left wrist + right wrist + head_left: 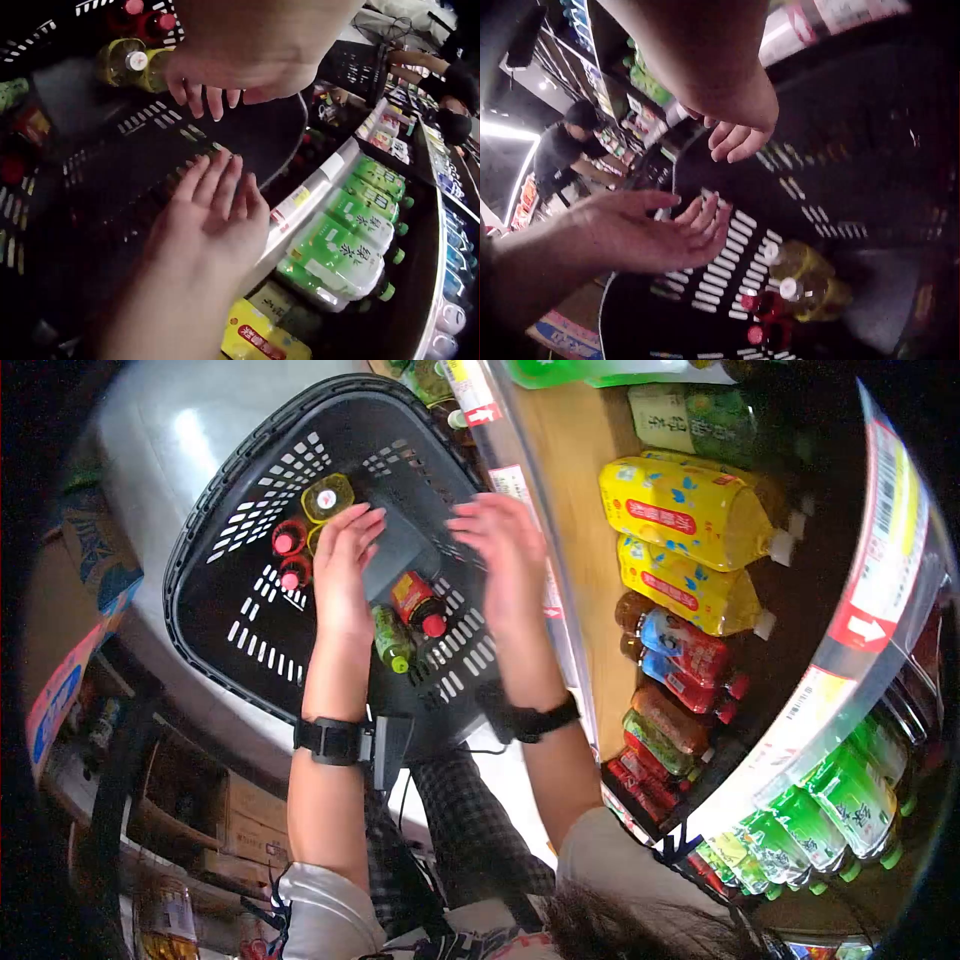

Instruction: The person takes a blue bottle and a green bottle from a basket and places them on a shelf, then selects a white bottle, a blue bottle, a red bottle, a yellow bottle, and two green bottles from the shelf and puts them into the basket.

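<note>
Both hands hover over a black shopping basket [225,470], fingers loosely bent and apart, nothing held. My left hand [345,575] is above the basket's middle, beside a yellow bottle [327,498] and two red bottles with pink caps [289,538]. My right hand [512,555] is at the basket's shelf-side edge. Between and below the hands lie a red-labelled bottle [413,598] and a small green bottle [390,638]. The left wrist view shows the left hand [247,56] above the right hand [214,210]; in the right wrist view the right hand [735,112] is uppermost, the left hand [649,229] lower.
Right of the basket stands a shelf with yellow drink packs [685,510], red-capped bottles [685,650] and a price rail [870,590]. Green tea packs [850,790] are on another shelf level. Cardboard boxes [255,815] are at lower left. A person in dark clothes [559,154] stands farther along the aisle.
</note>
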Motion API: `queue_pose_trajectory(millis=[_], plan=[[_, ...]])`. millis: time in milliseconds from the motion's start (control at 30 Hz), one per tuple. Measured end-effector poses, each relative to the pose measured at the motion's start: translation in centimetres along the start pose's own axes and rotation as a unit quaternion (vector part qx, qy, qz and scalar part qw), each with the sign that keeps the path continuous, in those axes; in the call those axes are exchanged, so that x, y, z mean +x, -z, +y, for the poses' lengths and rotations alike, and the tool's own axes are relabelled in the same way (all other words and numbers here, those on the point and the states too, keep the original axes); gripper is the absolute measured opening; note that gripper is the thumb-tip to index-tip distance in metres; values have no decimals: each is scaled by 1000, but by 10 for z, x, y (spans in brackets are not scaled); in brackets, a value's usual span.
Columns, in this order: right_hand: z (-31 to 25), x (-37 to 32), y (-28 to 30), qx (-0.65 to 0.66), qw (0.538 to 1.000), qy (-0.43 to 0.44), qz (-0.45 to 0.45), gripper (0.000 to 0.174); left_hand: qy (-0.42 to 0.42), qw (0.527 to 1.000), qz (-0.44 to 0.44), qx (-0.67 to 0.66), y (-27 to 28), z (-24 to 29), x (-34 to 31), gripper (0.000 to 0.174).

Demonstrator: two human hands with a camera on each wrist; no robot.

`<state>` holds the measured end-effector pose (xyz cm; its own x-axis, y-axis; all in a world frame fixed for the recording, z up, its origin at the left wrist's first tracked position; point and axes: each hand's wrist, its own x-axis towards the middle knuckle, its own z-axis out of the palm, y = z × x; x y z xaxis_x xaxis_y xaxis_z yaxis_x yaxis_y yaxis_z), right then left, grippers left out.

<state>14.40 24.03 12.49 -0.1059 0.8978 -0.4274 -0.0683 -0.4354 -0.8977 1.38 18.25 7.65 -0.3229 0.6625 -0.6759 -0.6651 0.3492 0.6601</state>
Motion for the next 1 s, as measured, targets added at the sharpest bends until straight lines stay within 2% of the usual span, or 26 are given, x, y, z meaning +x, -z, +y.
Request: queue_pose_trajectory(millis=[167,300,367,400,433,467,500,567,600,633,733,767,833,900,933,1000], plan=[[-80,-7,32,-74,992,86,60,19,-117,989,-64,56,-56,23,-18,37],[-123,-4,27,-100,984,131,64,19,-131,985,-110,12,-88,69,-37,46],[-144,-5,8,-86,981,157,69,21,-189,974,-124,11,-101,77,-30,49],[-153,-5,-4,-80,979,173,74,21,-219,965,-128,64,-105,87,-26,52],[-160,-3,-17,-73,976,189,79,21,-246,956,-153,43,-109,96,-23,56],[-166,-1,-34,-54,970,217,99,23,-301,939,-148,68,-115,104,-20,58],[-169,7,-40,-96,960,232,126,24,-353,919,-144,95,-122,116,-20,60],[-173,27,-42,-179,931,258,187,27,-344,919,-176,82,-138,137,-18,62],[-186,28,-58,-217,921,235,223,27,-340,915,-194,95,-144,140,-17,64],[-191,37,-67,-187,923,290,171,22,-327,910,-219,132,-146,149,-19,66],[-196,54,-71,-161,950,247,104,29,-315,903,-264,124,-146,142,-15,67],[-193,62,-55,-101,971,189,103,33,-314,902,-269,121,-142,138,-17,67],[-199,56,-58,-61,971,224,62,32,-301,907,-272,116,-135,130,-15,67],[-202,47,-60,-83,979,176,58,37,-275,916,-269,113,-126,121,-10,67],[-204,37,-67,-53,988,143,37,34,-280,917,-241,152,-123,121,-9,72],[-197,17,-69,4,995,97,-8,27,-214,939,-250,95,-119,119,-8,75]])
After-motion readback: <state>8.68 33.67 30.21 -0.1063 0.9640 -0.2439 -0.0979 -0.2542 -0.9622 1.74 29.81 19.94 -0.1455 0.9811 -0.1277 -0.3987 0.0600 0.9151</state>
